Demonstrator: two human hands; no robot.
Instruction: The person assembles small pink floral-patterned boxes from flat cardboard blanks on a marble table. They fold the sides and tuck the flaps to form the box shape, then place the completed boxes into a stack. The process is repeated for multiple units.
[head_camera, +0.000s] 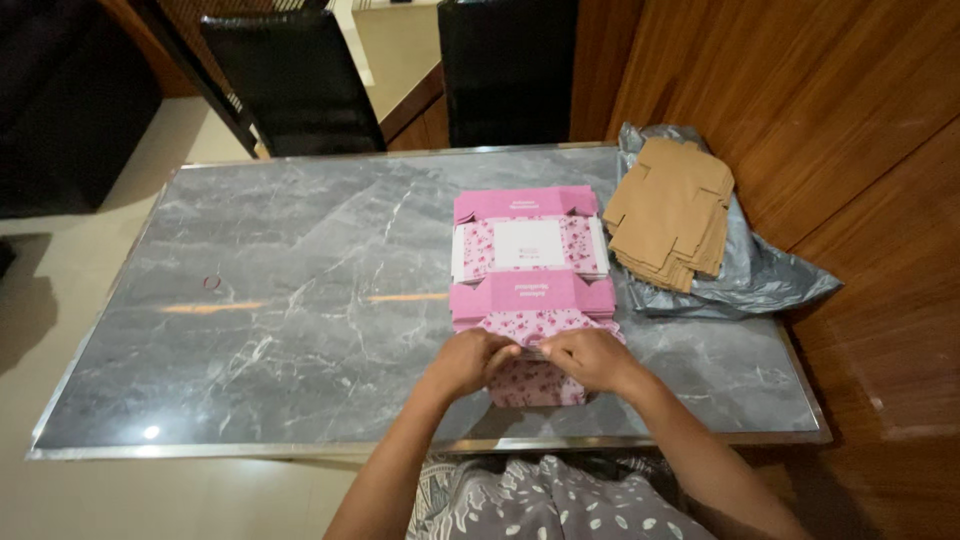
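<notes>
- Pink flat-packed carton (530, 265), printed with small flowers, lies unfolded on the grey marble bench (300, 300), right of centre, its long axis running away from the person.
- Head view, carton: far end is a plain pink flap; next comes a floral panel with a white rectangle in its middle; then a plain pink band; the nearest floral part reaches the hands and is partly hidden beneath them.
- Head view, left hand (468, 362): resting on the near end of the carton, fingers curled down onto the card. Grip is closed over the edge of the near flap; how firmly it pinches I cannot tell.
- Head view, right hand (592, 358): just beside the left, thumbs close together or touching, fingers bent over the same near flap. Grip likewise closed on the card.
- Head view, near flap: a floral section shows below and between the two hands, close to the bench's near edge.
- Head view, surroundings: stack of brown card blanks (672, 212) to the right of the carton, near but apart, sitting on a crumpled grey plastic bag (770, 275) against the wooden wall (830, 110).
- Small red rubber band (212, 283) lies on the left part of the bench, well apart from the hands.
- Two dark chairs (300, 80) stand beyond the far edge.
</notes>
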